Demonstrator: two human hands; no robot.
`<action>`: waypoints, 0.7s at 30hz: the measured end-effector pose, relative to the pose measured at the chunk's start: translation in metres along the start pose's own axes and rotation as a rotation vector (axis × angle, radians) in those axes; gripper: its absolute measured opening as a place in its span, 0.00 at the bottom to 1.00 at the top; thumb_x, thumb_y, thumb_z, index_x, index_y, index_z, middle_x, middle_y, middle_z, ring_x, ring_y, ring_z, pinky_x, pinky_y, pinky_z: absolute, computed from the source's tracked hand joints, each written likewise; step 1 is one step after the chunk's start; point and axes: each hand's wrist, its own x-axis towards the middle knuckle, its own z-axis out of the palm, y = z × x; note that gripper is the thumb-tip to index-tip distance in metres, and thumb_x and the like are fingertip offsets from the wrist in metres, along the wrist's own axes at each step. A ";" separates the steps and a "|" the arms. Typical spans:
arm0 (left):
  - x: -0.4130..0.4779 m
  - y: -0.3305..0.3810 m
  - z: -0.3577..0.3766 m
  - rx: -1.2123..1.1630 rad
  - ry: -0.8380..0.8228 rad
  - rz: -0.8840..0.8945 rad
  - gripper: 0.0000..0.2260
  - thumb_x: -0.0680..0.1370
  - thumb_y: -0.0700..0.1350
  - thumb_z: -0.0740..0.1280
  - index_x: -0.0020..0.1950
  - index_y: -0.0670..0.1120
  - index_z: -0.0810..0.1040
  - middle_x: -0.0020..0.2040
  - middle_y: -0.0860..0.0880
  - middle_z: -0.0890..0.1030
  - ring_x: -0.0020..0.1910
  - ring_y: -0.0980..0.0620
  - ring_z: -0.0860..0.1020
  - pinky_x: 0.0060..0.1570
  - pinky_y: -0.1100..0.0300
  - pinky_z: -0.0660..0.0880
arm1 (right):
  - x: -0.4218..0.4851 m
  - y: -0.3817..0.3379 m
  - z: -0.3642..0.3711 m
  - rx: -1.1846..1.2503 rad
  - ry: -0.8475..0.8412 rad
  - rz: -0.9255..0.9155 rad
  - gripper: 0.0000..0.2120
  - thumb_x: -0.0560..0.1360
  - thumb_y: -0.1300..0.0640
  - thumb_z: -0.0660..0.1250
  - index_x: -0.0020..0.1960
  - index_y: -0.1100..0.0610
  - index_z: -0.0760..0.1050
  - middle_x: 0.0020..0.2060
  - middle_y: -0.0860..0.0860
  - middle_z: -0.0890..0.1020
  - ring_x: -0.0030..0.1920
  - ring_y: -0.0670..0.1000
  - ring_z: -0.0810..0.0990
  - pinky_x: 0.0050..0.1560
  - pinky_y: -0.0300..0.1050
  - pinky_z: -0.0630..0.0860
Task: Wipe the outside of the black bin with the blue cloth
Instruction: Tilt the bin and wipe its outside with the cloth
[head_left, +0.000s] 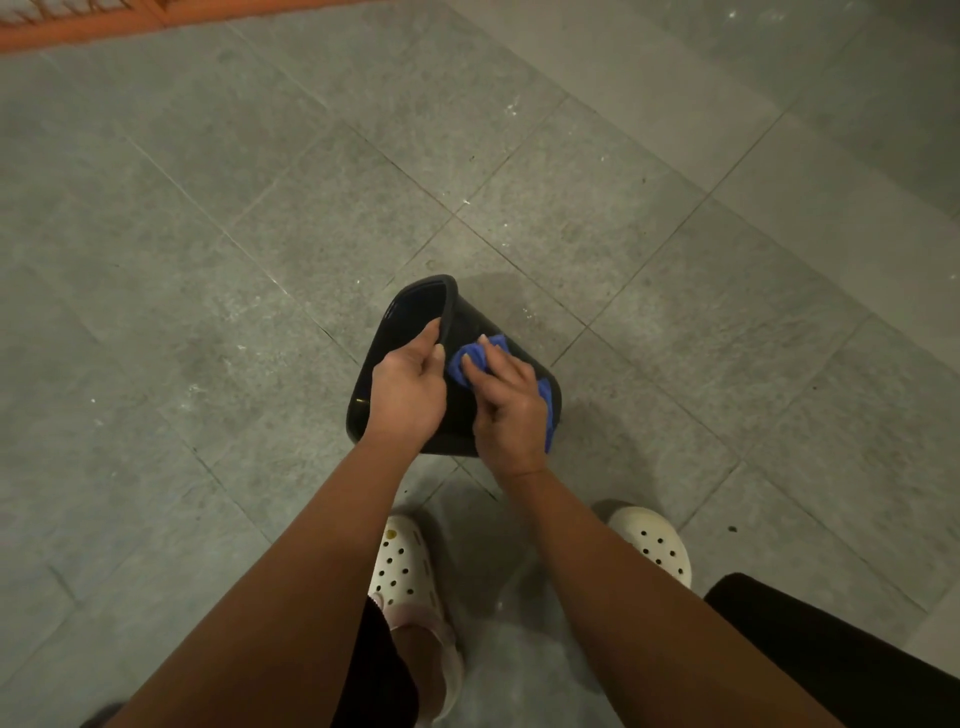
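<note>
The black bin (470, 312) is tipped over to the left above the grey floor, its open mouth facing left and its side wall facing up. My left hand (408, 392) grips the bin's rim, fingers inside and thumb on the outside. My right hand (506, 410) presses the crumpled blue cloth (475, 358) against the bin's outer wall, just right of the rim. Part of the cloth also sticks out under the right edge of that hand. The bin's near side is hidden behind both hands.
Grey stone floor tiles (260, 234) spread all around. My two feet in white perforated clogs (402, 564) stand just below the bin. An orange edge (78, 26) runs along the top left. A dark shape (831, 654) fills the bottom right corner.
</note>
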 end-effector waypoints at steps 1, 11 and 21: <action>-0.001 0.000 0.002 0.000 -0.010 0.008 0.17 0.82 0.42 0.58 0.70 0.50 0.72 0.44 0.62 0.76 0.41 0.68 0.75 0.47 0.73 0.69 | 0.006 -0.001 -0.001 -0.003 0.014 -0.006 0.18 0.71 0.70 0.65 0.58 0.57 0.78 0.61 0.56 0.77 0.61 0.58 0.74 0.63 0.48 0.70; 0.000 0.001 0.007 -0.165 0.017 -0.053 0.15 0.81 0.42 0.59 0.66 0.51 0.77 0.49 0.56 0.82 0.47 0.59 0.79 0.57 0.58 0.76 | 0.008 -0.002 -0.004 0.155 0.097 0.251 0.15 0.74 0.66 0.63 0.58 0.56 0.78 0.57 0.55 0.76 0.59 0.53 0.73 0.62 0.47 0.71; 0.001 -0.004 0.009 -0.200 0.046 -0.036 0.15 0.81 0.41 0.59 0.64 0.52 0.78 0.48 0.56 0.82 0.48 0.58 0.80 0.52 0.61 0.75 | 0.029 -0.009 0.005 0.193 0.093 0.179 0.16 0.72 0.68 0.63 0.56 0.56 0.79 0.53 0.57 0.76 0.55 0.57 0.74 0.57 0.52 0.74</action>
